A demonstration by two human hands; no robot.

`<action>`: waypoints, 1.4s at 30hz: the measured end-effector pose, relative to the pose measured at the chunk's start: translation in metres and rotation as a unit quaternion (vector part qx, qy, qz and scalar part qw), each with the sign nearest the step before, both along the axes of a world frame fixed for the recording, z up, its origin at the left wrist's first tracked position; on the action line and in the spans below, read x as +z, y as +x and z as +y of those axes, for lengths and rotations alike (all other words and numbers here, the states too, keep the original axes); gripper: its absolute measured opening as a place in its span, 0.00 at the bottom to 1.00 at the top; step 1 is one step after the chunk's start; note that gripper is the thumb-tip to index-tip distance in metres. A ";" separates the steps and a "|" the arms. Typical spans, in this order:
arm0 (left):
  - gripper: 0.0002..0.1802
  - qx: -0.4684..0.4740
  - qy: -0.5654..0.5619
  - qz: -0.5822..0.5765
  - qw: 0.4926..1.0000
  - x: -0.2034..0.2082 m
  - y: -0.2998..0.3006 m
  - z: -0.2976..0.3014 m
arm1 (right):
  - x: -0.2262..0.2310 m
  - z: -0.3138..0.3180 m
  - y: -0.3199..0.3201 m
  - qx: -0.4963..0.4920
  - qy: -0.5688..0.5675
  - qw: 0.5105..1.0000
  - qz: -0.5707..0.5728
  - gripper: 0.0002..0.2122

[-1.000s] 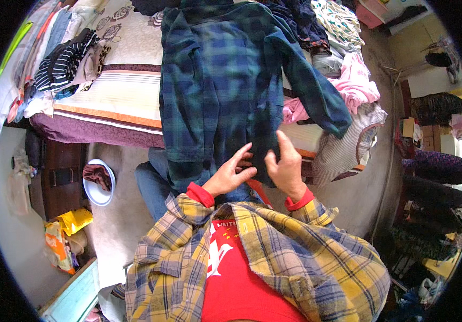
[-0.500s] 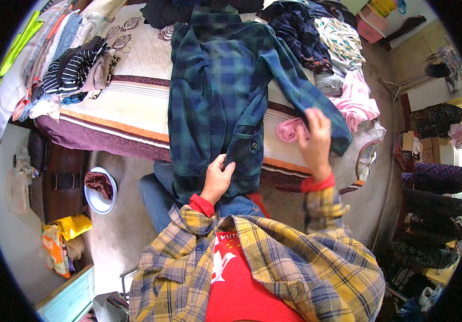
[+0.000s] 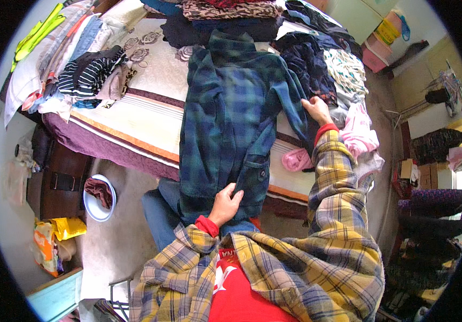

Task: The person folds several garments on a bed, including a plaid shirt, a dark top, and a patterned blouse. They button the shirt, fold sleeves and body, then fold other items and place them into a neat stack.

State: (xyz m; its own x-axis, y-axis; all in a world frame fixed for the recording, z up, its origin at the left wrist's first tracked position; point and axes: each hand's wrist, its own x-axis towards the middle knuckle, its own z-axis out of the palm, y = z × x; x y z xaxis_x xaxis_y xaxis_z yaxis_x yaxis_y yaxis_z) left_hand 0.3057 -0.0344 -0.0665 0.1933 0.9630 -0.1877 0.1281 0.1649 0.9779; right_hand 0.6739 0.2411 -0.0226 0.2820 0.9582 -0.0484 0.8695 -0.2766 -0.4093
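A green and navy plaid jacket (image 3: 236, 102) lies front up on the bed, its collar at the far end and its hem hanging over the near edge by my legs. Closed on the jacket's lower front, close to the buttoned pocket (image 3: 258, 169), is my left hand (image 3: 225, 205). My right hand (image 3: 318, 110) pinches the right-side sleeve (image 3: 293, 107) partway along. The lower part of that sleeve is partly hidden behind my forearm. A rolled pink cloth (image 3: 296, 160) rests beside the jacket, near my right forearm.
Clothes piles surround the jacket: striped garments (image 3: 88, 78) at left, folded dark stacks (image 3: 231, 27) behind, dark and pink clothing (image 3: 357, 131) at right. Left on the floor stands a white basin (image 3: 102, 213) holding a brown cloth. The bed edge (image 3: 134, 155) runs before me.
My right hand has moved farther away and closed on the sleeve, which now bends differently. My left hand stays at the lower front. The view has shifted slightly, showing more of the far stacks.
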 end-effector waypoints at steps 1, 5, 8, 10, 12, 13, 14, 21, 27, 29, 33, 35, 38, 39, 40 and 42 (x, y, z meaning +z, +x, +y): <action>0.10 0.002 0.014 -0.003 1.000 0.000 0.000 -0.001 | -0.003 0.005 0.001 0.014 0.001 1.000 0.018 0.20; 0.12 -0.023 -0.004 -0.003 1.000 0.000 -0.004 -0.003 | 0.016 0.022 -0.022 0.063 0.079 0.933 0.344 0.09; 0.15 -0.032 -0.004 0.002 0.999 -0.001 -0.006 -0.005 | 0.051 0.027 -0.072 0.059 0.161 0.829 0.533 0.13; 0.15 -0.020 0.026 0.015 0.999 -0.001 -0.006 -0.005 | 0.074 0.034 -0.108 0.061 0.160 0.809 0.563 0.15; 0.17 -0.027 -0.009 0.002 1.000 0.000 -0.007 -0.004 | 0.083 0.046 -0.149 0.197 0.129 0.805 0.544 0.17; 0.18 -0.030 0.000 0.024 0.999 0.001 -0.008 -0.004 | 0.077 0.053 -0.174 0.179 0.147 0.816 0.530 0.16; 0.18 -0.034 -0.005 0.041 0.999 0.002 -0.010 -0.005 | 0.072 0.059 -0.190 0.183 0.082 0.830 0.521 0.15; 0.26 -0.075 -0.040 0.134 0.987 -0.001 -0.019 -0.005 | 0.015 0.049 -0.268 0.232 0.128 0.911 0.316 0.16; 0.28 -0.085 -0.045 0.067 0.993 -0.029 -0.018 -0.013 | 0.039 0.038 -0.181 0.151 0.203 0.934 0.251 0.16; 0.27 -0.080 -0.051 0.024 0.995 -0.037 -0.018 -0.014 | 0.041 0.041 -0.131 0.163 0.284 0.940 0.091 0.17; 0.25 -0.082 -0.058 -0.005 0.995 -0.043 -0.020 -0.015 | 0.032 0.024 -0.057 0.159 0.071 0.966 0.190 0.25; 0.24 -0.085 -0.063 -0.016 0.994 -0.043 -0.021 -0.015 | 0.033 0.009 -0.042 0.123 -0.014 0.963 0.238 0.26; 0.24 -0.085 -0.091 -0.068 0.990 -0.041 -0.022 -0.014 | 0.050 -0.010 -0.050 0.130 -0.022 0.975 0.178 0.25; 0.23 -0.095 -0.084 -0.068 0.990 -0.039 -0.023 -0.014 | 0.061 -0.016 -0.058 0.121 -0.002 0.975 0.186 0.23; 0.23 -0.099 -0.094 -0.078 0.988 -0.038 -0.023 -0.013 | 0.074 -0.027 -0.068 0.136 0.057 0.949 0.279 0.23; 0.22 -0.108 -0.119 -0.090 0.983 -0.036 -0.025 -0.013 | 0.104 -0.055 -0.092 0.134 0.149 0.857 0.475 0.22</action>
State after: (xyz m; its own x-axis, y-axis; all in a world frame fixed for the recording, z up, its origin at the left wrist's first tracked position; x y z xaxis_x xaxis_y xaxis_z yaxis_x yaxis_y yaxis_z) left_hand 0.2812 -0.0474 -0.1029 0.4384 0.8294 -0.3462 0.0126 0.3794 0.9251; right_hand 0.5820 0.1859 0.0809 0.0201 0.9921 0.1241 0.1204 0.1209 -0.9853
